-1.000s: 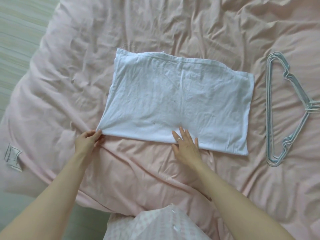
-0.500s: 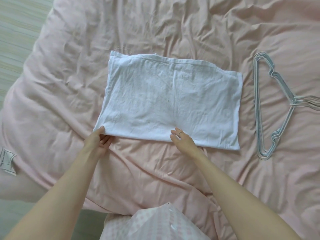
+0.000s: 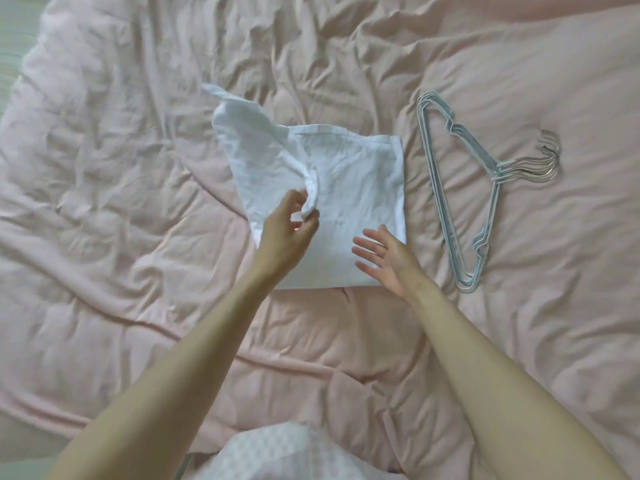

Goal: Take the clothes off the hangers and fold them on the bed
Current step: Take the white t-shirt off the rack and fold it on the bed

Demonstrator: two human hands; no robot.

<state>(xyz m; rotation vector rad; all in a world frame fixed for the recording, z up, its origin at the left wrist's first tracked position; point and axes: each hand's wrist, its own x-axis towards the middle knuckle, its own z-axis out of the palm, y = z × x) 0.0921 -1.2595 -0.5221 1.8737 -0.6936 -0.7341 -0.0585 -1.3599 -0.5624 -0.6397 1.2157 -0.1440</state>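
Folding white garment (image 3: pixel 349 188) at frame centre on bed (image 3: pixel 138 168): left hand (image 3: pixel 285 233) pinches raised left edge; right hand (image 3: pixel 382 256), fingers spread, hovers over lower right. Advice: align edges, then flatten crease.

A wrinkled pink cover (image 3: pixel 138 202) fills almost all the view, with many soft folds and creases. At the far left edge a narrow strip of pale greenish floor (image 3: pixel 14 36) shows. The light is soft and even.
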